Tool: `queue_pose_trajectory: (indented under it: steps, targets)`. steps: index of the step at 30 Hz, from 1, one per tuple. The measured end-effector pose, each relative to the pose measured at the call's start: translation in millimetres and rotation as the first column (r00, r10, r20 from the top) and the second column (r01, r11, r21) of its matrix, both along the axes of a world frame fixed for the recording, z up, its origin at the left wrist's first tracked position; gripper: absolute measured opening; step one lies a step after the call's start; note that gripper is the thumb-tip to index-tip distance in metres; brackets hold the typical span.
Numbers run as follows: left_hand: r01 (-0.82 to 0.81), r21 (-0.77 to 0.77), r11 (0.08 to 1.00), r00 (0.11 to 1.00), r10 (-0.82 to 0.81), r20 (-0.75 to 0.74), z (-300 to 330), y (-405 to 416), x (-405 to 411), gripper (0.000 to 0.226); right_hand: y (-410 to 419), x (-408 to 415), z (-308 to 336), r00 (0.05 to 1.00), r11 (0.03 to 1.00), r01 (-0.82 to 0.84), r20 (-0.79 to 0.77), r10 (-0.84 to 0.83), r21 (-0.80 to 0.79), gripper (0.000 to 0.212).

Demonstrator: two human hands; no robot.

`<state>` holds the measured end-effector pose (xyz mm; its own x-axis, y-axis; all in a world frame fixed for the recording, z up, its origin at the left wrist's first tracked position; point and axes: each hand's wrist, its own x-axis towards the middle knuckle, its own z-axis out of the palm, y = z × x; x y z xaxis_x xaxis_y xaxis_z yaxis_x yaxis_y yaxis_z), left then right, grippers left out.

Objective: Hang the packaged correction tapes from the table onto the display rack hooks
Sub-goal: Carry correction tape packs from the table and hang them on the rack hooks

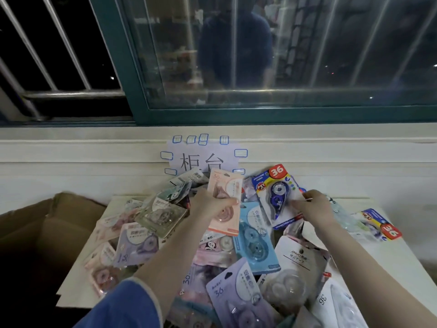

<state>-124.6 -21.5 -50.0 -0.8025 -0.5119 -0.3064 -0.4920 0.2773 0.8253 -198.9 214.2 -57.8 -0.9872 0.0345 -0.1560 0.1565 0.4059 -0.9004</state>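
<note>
A pink packaged correction tape (224, 201) stands nearly upright at the centre of the frame, gripped by the left hand (210, 204). The fingers wrap round the card's middle from its left edge, the thumb lying across the front, so the top of the card rises above the hand and the bottom with the blister hangs below it. Just to the right, a blue packaged correction tape (276, 195) with a red "36" badge at its top tilts with its top leaning left; the right hand (312, 207) pinches it at its right edge, about halfway down, fingers curled on the card. Both packs are lifted clear of the heap, close together but not touching.

Below and around the hands a pile of packaged correction tapes (255, 252) covers the white table (411, 259) from centre to lower right: a light-blue card directly under the pink one, lilac cards marked "36" toward the bottom, greyish and pale pink ones to the left, and another blue-and-red pack (380, 227) lying alone at the right edge of the table. A blue sleeve (123, 306) shows on the left arm at the bottom of the frame.

At the left an open cardboard box (47, 223) stands beside the table. Behind the pile, a paper sign (203, 157) with handwritten characters is taped to the white wall, beneath a green-framed window (132, 74) across the upper frame.
</note>
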Motion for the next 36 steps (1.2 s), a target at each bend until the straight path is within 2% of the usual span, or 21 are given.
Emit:
queue_pose_trajectory:
  steps: [1, 4, 6, 8, 10, 12, 14, 16, 18, 19, 20, 22, 24, 27, 29, 32, 36]
  targets:
    - [-0.001, -0.008, 1.0, 1.0, 0.001, 0.004, 1.1, 2.6, 0.5, 0.059, 1.4, -0.9, -0.4, 1.0, 1.0, 0.014, 0.007, -0.014, 0.001, 0.023]
    - [0.013, 0.001, 1.0, 1.0, -0.013, 0.009, 5.0, 16.8, 4.2, 0.045, 1.8, 0.1, 2.6, 0.998, 0.999, 0.054, 0.017, -0.054, 0.002, 0.033]
    - [0.027, 0.006, 1.0, 1.0, -0.027, 0.016, 3.9, 26.5, 7.0, 0.054, -0.1, 3.4, 3.8, 0.998, 0.998, 0.061, 0.028, -0.061, -0.005, 0.044]
    - [0.027, -0.006, 1.0, 0.999, -0.027, 0.03, 3.2, 33.5, 8.4, 0.069, -3.7, 6.8, 2.1, 0.997, 0.998, 0.07, 0.024, -0.07, 0.001, 0.041]
    - [0.038, -0.006, 0.999, 0.997, -0.038, 0.061, 9.7, 39.2, 7.9, 0.063, -6.2, 6.9, -4.2, 0.995, 0.995, 0.104, -0.004, -0.104, -0.006, 0.035]
    - [0.076, 0.034, 0.997, 0.993, -0.078, 0.085, 11.8, 40.7, 2.7, 0.048, -7.7, 6.2, -10.3, 0.99, 0.99, 0.139, -0.033, -0.139, -0.005, 0.02]
    - [0.09, 0.152, 0.984, 0.992, -0.102, 0.077, 23.4, 44.3, 3.5, 0.039, -8.6, 7.0, -15.3, 0.986, 0.988, 0.156, -0.051, -0.157, -0.014, 0.011]
    - [0.074, 0.327, 0.942, 0.989, -0.111, 0.097, 32.9, 41.3, 3.8, 0.042, -10.0, 7.2, -20.5, 0.984, 0.985, 0.168, -0.054, -0.17, -0.043, 0.012]
    - [0.069, 0.494, 0.867, 0.991, -0.117, 0.068, 43.2, 36.4, 6.3, 0.021, -12.3, 7.9, -23.9, 0.982, 0.981, 0.182, -0.044, -0.185, -0.061, 0.016]
    - [0.075, 0.546, 0.834, 0.991, -0.125, 0.055, 46.5, 35.1, 6.3, 0.007, -13.4, 8.3, -24.5, 0.982, 0.98, 0.183, -0.028, -0.186, -0.075, 0.018]
    - [0.084, 0.573, 0.815, 0.988, -0.143, 0.057, 47.1, 34.6, 6.2, 0.003, -14.3, 7.8, -26.2, 0.982, 0.979, 0.185, -0.014, -0.187, -0.089, 0.019]
    - [0.096, 0.57, 0.816, 0.981, -0.175, 0.084, 50.4, 39.8, 11.1, 0.003, -14.6, 6.5, -28.2, 0.983, 0.977, 0.182, 0.008, -0.182, -0.114, 0.019]
    - [0.112, 0.499, 0.859, 0.974, -0.194, 0.115, 48.1, 45.5, 11.1, 0.011, -13.9, 4.6, -28.3, 0.983, 0.977, 0.181, 0.023, -0.18, -0.114, 0.02]
    - [0.137, 0.379, 0.915, 0.948, -0.233, 0.219, 47.5, 54.0, 10.4, 0.06, -13.0, 1.8, -27.9, 0.985, 0.98, 0.169, 0.038, -0.166, -0.108, 0.022]
    - [0.18, 0.289, 0.94, 0.925, -0.261, 0.276, 46.6, 58.6, 10.5, 0.071, -12.9, 1.6, -27.0, 0.986, 0.981, 0.162, 0.045, -0.158, -0.105, 0.024]
    - [0.185, 0.187, 0.965, 0.924, -0.236, 0.3, 37.7, 60.8, 8.0, 0.066, -12.4, 4.3, -24.2, 0.989, 0.979, 0.146, 0.061, -0.138, -0.14, 0.027]
    - [0.101, 0.169, 0.98, 0.954, -0.143, 0.265, 38.6, 60.7, 8.6, 0.029, -10.0, 5.8, -19.6, 0.993, 0.973, 0.11, 0.051, -0.102, -0.202, 0.03]
